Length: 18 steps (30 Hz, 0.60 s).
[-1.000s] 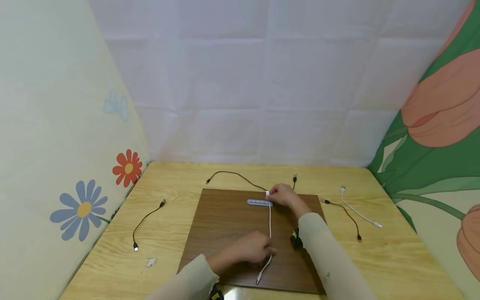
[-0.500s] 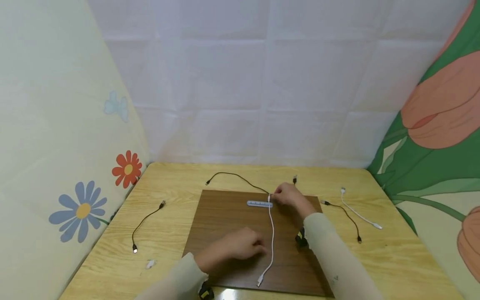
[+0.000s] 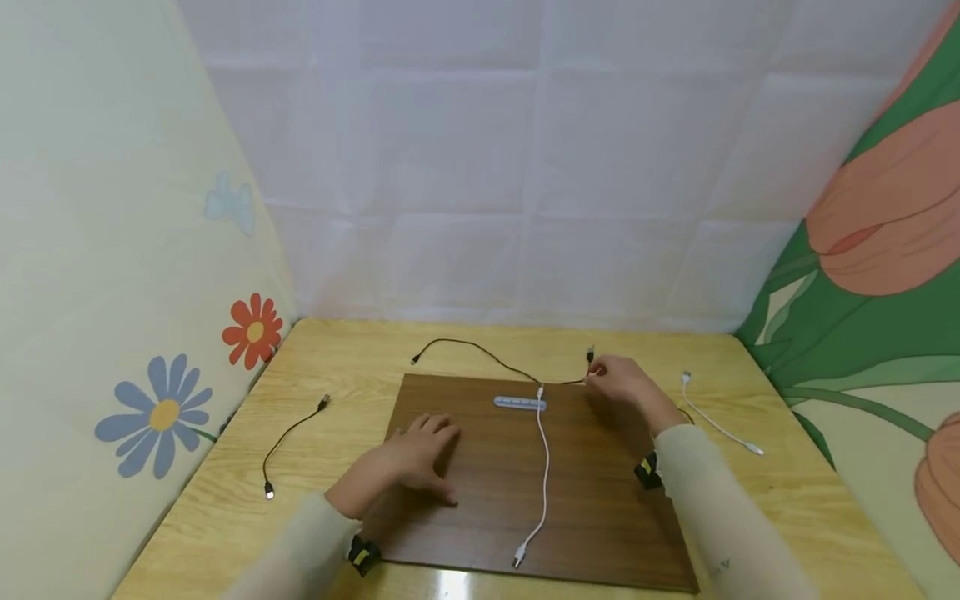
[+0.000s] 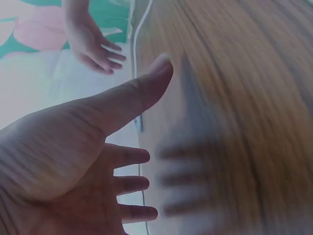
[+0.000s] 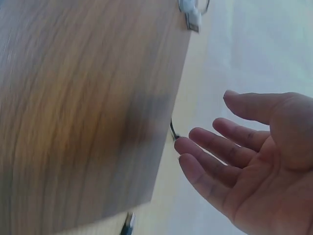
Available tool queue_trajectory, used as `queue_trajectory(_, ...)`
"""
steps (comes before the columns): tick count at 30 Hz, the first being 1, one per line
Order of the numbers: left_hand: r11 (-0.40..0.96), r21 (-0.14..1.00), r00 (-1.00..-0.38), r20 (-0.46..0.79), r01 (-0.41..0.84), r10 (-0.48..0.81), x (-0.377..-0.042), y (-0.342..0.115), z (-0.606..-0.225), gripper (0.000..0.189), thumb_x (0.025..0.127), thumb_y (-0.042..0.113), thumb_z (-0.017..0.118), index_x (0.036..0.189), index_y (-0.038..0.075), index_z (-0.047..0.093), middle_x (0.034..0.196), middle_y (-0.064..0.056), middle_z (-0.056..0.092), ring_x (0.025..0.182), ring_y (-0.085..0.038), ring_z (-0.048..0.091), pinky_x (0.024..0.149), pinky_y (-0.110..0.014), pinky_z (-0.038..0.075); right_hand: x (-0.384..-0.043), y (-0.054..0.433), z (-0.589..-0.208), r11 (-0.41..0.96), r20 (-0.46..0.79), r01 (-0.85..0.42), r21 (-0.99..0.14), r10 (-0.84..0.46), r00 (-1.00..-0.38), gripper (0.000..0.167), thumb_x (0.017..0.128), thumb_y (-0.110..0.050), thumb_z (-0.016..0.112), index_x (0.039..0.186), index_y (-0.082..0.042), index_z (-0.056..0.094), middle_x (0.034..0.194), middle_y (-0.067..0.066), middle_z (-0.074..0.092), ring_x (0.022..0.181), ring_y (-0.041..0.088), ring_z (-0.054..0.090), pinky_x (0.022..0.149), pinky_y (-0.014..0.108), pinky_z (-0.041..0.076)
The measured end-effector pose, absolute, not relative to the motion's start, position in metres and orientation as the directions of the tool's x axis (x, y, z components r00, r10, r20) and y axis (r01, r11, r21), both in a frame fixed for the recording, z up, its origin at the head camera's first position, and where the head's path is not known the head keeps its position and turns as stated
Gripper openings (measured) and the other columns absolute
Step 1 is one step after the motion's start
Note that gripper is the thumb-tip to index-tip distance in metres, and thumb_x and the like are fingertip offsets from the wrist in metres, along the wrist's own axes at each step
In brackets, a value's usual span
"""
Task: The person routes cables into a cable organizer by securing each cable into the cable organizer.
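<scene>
A white USB cable [image 3: 545, 467] runs down the brown wooden board [image 3: 480, 517]. Its far end lies across the right end of a small pale-blue slotted strip [image 3: 517, 403], and its near plug rests close to the board's front edge. My left hand [image 3: 408, 458] hovers over the left part of the board, fingers spread, holding nothing. Near the board's back right edge is my right hand [image 3: 622, 379], beside a black cable's plug [image 3: 590, 354]. The right wrist view shows this hand's fingers [image 5: 210, 159] relaxed, with nothing in the palm.
Behind the board curves a black cable [image 3: 480, 348]. Another black cable [image 3: 288, 437] lies on the light wood table [image 3: 225, 517] at left. At right lies a white cable [image 3: 716, 421]; a black one is mostly hidden by the right arm. Fabric walls enclose the table.
My left hand has moved left, away from the white cable, and its fingers have spread. My right hand has left the cable's far end and shifted right.
</scene>
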<state>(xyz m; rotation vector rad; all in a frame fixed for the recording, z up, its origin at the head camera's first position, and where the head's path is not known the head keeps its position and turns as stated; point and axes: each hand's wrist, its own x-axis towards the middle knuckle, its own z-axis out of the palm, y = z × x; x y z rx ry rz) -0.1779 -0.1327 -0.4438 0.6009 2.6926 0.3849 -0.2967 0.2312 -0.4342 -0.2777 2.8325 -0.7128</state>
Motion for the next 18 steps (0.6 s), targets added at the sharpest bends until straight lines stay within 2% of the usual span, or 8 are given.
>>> queue_trajectory(8, 0.893, 0.331, -0.838, -0.353, 0.304, 0.416, -0.174, -0.14, -0.444, 0.116, 0.07, 0.053, 0.089, 0.16, 0.012, 0.029, 0.167, -0.018, 0.017, 0.153, -0.044, 0.009, 0.11, -0.077, 0.018, -0.287, 0.263, -0.42, 0.857, -0.19, -0.055, -0.513, -0.176, -0.966, 0.056, 0.103, -0.023, 0.053, 0.146, 0.01, 0.038, 0.14, 0.038, 0.048, 0.124, 0.052, 0.051, 0.095, 0.058, 0.049)
queue_trajectory(18, 0.902, 0.294, -0.839, -0.357, 0.316, 0.41, -0.172, -0.141, -0.445, 0.118, 0.068, 0.054, 0.089, 0.16, 0.013, 0.029, 0.168, -0.017, 0.017, 0.154, -0.044, 0.01, 0.109, -0.078, 0.02, -0.277, 0.303, -0.42, 0.875, -0.186, -0.035, -0.482, -0.142, -0.972, 0.055, 0.104, -0.022, 0.052, 0.143, 0.015, 0.038, 0.138, 0.042, 0.045, 0.123, 0.057, 0.047, 0.096, 0.062, 0.046)
